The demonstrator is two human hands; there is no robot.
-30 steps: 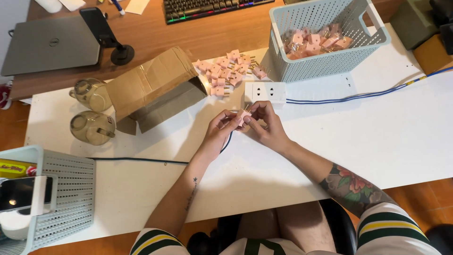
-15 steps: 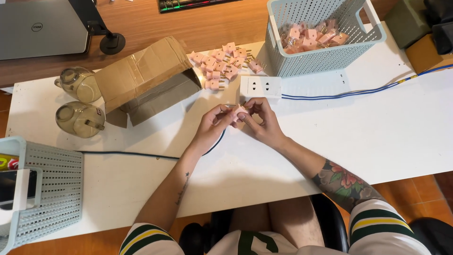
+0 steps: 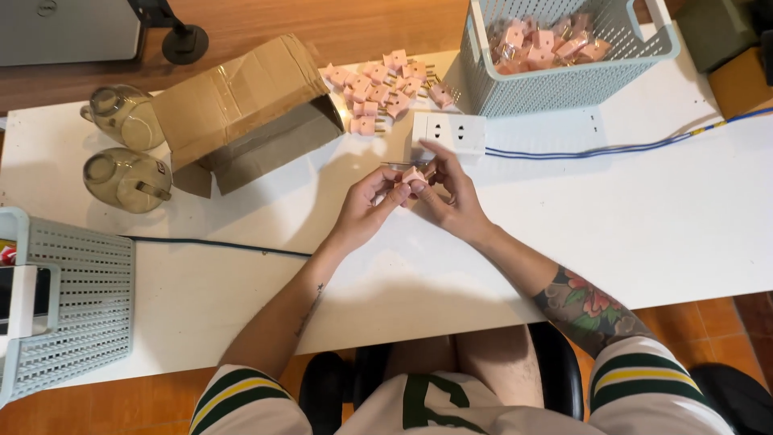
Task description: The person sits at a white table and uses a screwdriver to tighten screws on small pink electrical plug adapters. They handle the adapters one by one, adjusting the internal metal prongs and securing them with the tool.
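Both my hands meet over the white table [image 3: 644, 234] and pinch one small pink plug adapter [image 3: 414, 175] between their fingertips. My left hand [image 3: 366, 205] grips it from the left, my right hand [image 3: 451, 197] from the right. Its metal prongs point left, toward my left fingers. Just beyond the hands lies a white socket block [image 3: 448, 132] with a blue cable [image 3: 612, 149] running right. A loose pile of several pink adapters [image 3: 378, 89] lies behind it.
A pale green basket [image 3: 564, 80] with more pink adapters stands at the back right. An open cardboard box [image 3: 241, 105] lies on its side at the left, beside two glass jars [image 3: 125, 149]. Another basket [image 3: 72, 314] sits at the left edge; a dark cable [image 3: 217, 244] crosses the table.
The view has shifted, so everything sits higher and more to the left. My hands stay together on the pink adapter near the socket block.
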